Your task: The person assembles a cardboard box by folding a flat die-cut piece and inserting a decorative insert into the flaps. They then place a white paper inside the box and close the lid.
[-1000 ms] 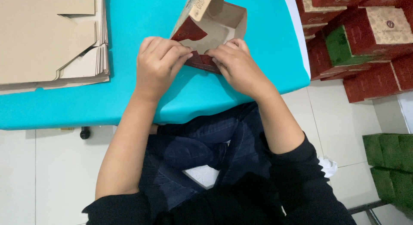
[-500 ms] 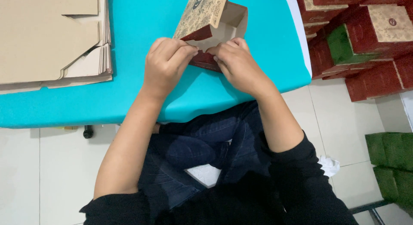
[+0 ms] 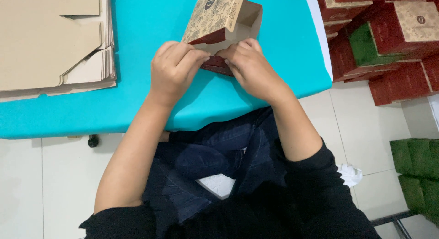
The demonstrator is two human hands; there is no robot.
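Turquoise cloth covers the table, which fills the far part of the view above a pale tiled floor. Both hands work at its near middle: the left hand and the right hand press with bent fingers on the near flap of a brown and dark red printed cardboard box, grasping its edge from both sides. This box stands on the cloth, half folded, with its patterned lid tilted up. At far left lies a stack of flat plain cardboard sheets. At far right, beside the table, finished red and green boxes are piled.
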